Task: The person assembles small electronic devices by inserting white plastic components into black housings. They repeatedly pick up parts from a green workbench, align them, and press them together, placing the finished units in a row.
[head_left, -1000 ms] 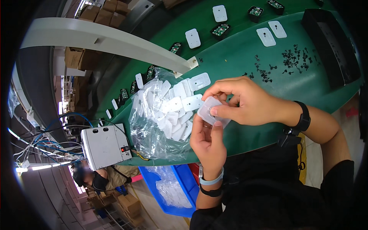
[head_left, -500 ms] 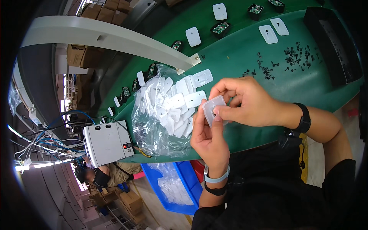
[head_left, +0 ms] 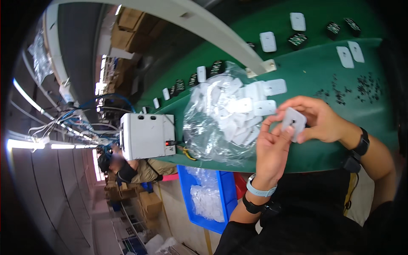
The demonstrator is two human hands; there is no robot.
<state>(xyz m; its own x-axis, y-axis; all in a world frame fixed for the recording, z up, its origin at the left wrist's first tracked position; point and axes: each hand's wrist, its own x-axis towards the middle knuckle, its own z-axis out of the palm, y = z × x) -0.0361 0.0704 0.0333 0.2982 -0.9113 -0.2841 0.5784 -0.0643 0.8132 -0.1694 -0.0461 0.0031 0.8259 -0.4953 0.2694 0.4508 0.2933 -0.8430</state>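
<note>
Between my two hands is a white plastic cover [head_left: 299, 120], a flat piece with rounded corners and a small black part at its middle. My left hand [head_left: 272, 155] pinches its lower left side, with the thumb on the face. At the right edge, my right hand [head_left: 325, 121] grips the same cover, its thumb low and its fingers partly hidden behind. Just left of my hands, a heap of similar white covers [head_left: 240, 106] lies on a clear plastic bag [head_left: 202, 136]. Small black pieces [head_left: 369, 88] are scattered on the green table to the right.
Two white covers [head_left: 345, 57] lie at the far right of the green table [head_left: 297, 76]. Beyond it are black housings with circuit boards [head_left: 297, 40]. A white post [head_left: 225, 34] meets the table. At left stands a white machine box [head_left: 146, 136]; below, a blue bin [head_left: 229, 191]. Another person [head_left: 127, 170] sits beyond.
The whole view has swung, so the table and heap appear farther right. My right thumb has moved off the cover's middle to its edge, and the black part there now shows.
</note>
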